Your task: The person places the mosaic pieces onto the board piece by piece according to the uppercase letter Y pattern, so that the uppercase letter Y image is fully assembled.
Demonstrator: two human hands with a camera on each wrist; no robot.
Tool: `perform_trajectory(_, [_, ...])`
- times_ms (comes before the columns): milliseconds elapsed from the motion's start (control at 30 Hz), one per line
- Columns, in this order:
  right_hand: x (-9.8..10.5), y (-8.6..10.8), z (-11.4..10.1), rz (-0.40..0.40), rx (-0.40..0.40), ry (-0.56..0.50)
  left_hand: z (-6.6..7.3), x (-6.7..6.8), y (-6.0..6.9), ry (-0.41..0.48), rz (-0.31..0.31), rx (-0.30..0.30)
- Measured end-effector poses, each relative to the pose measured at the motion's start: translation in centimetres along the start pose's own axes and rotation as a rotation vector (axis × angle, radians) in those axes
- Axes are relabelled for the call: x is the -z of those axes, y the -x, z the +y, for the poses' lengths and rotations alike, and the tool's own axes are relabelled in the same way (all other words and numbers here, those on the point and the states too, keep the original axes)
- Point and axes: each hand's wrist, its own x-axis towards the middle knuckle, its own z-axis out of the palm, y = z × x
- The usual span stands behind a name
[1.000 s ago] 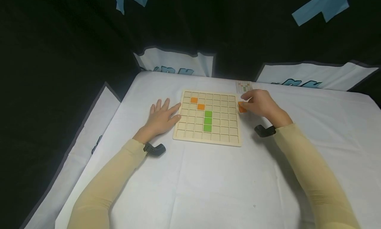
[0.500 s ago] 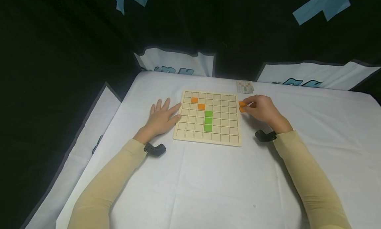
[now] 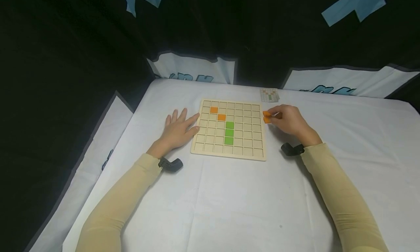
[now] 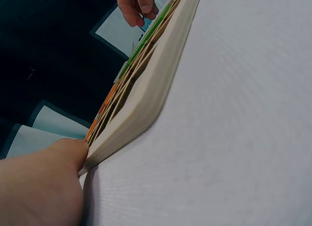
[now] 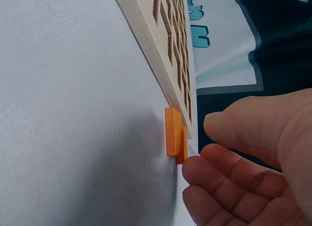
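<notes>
A pale wooden grid board lies flat on the white cloth. Two orange tiles sit diagonally in it, one at the upper left and one lower right of that. Three green tiles form a column near its middle. My left hand rests spread on the table, thumb and index finger touching the board's left edge. At the board's right edge, my right hand is beside two loose orange tiles. In the right wrist view its thumb and fingers stand apart, with no tile visible between them.
A small card or stack of cards printed with a coloured grid lies behind the board's right corner. Dark curtains with white lettered strips stand behind the table. White cloth covers the table in front.
My right hand has moved slightly toward me and away from the card, and two loose orange tiles now show at its fingertips. My left hand and the board have stayed put.
</notes>
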Motion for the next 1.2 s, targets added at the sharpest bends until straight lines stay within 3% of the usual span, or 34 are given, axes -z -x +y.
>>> perform_trajectory(1200, [-1.1,-0.2,0.3,-0.007,0.036,0.027,0.0,-0.1,0.0,0.0,0.015,-0.005])
